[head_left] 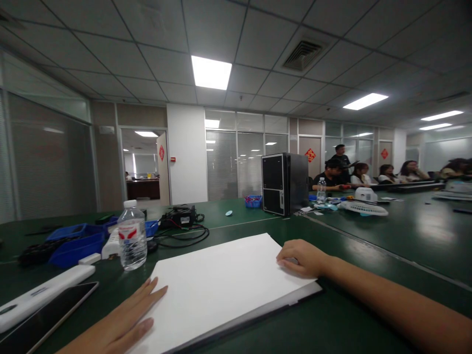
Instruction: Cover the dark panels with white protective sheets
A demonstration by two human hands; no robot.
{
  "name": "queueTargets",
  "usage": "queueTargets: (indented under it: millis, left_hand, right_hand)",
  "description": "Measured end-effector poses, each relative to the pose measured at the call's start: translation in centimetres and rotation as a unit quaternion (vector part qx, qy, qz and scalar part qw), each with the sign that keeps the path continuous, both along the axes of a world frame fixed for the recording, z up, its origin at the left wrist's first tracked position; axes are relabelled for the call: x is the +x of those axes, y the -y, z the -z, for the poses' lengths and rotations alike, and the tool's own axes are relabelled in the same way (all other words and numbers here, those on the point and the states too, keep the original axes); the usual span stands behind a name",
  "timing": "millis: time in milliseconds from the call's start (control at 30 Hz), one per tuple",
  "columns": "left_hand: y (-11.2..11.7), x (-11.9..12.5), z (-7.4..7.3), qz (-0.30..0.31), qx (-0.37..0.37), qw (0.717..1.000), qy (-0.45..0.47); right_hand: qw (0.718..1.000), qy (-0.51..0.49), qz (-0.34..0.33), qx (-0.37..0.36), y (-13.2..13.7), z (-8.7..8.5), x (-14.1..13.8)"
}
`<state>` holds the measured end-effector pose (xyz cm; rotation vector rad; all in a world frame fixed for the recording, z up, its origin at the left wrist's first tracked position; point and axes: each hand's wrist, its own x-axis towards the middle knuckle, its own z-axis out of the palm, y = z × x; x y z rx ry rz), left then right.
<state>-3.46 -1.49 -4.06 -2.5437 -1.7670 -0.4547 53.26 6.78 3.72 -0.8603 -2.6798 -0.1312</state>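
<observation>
A white sheet of paper [217, 285] lies in front of me on top of a dark-edged pad or folder [258, 314], whose rim shows along the near side. My left hand [129, 314] rests open on the sheet's left edge, fingers stretched out. At the right edge, my right hand [304, 258] has its fingers bent and thumb drawn in, closed on the paper; its fingertips are partly hidden.
Left of the paper are a water bottle [132, 236], a phone [51, 319], a long white device [44, 295] and blue trays [77, 246]. Beyond it stand a black adapter with cables [180, 216] and a computer tower [283, 184]. Several people sit at the far right.
</observation>
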Motion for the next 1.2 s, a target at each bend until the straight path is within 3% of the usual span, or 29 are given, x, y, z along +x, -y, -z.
queueTargets:
  millis: [200, 467, 567, 667, 767, 867, 1067, 1200]
  left_hand:
    - [0.0, 0.3, 0.2, -0.024, 0.001, 1.0, 0.017]
    - [-0.2, -0.1, 0.1, 0.004, -0.003, 1.0, -0.003]
    - [-0.1, 0.0, -0.1, 0.0, -0.009, 1.0, -0.021]
    - [-0.1, 0.3, -0.2, -0.008, -0.018, 0.999, -0.037]
    - [-0.2, 0.3, -0.1, -0.013, -0.017, 0.999, -0.039]
    - [-0.2, 0.3, -0.1, -0.016, -0.023, 0.999, -0.036]
    - [0.3, 0.5, -0.3, -0.025, -0.052, 0.997, -0.051]
    - [1.1, 1.5, 0.4, -0.041, 0.033, 0.998, -0.037]
  right_hand:
    - [0.999, -0.006, -0.03, 0.03, 0.4, 0.1, -0.6]
    - [0.996, -0.011, -0.065, 0.058, 0.5, 0.3, -1.1]
    - [0.997, -0.008, -0.02, 0.076, 0.2, 0.5, -1.1]
    - [0.993, -0.007, 0.076, 0.091, -0.6, 0.8, -0.4]
    - [0.984, -0.01, 0.168, 0.063, -1.7, 1.2, 0.6]
    - [0.976, -0.009, 0.216, 0.021, -2.8, 1.6, 1.6]
    - [0.97, -0.01, 0.242, -0.003, -3.6, 2.4, 2.0]
    - [0.979, -0.028, 0.202, -0.028, -3.6, 2.5, 1.8]
